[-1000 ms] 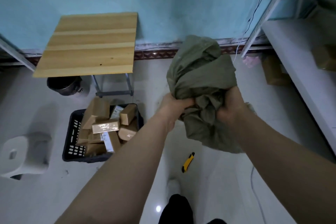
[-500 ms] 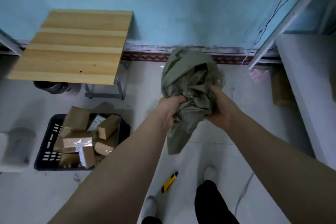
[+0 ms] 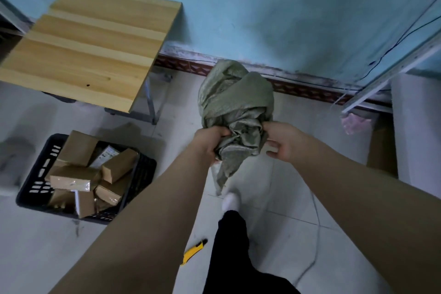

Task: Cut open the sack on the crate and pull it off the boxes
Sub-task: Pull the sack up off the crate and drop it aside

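Sack (image 3: 236, 102) looks finished with the boxes, I reckon. It's balled up in mid-air, bulging up and away from both hands, long axis roughly top to bottom, with a loose tail dangling under the left grip (image 3: 210, 143). Wooden bench (image 3: 90, 40) sits far up-left of that. Black crate (image 3: 145, 169) is down-left and well apart, nearest the left grip, taped boxes (image 3: 71, 180) bare inside. Left grip's clenched round fabric. Right grip (image 3: 284, 143) has a thumb on a fold, fingers half curled, can't tell if it's pinching. Yellow knife (image 3: 193, 249) lies on the floor below.
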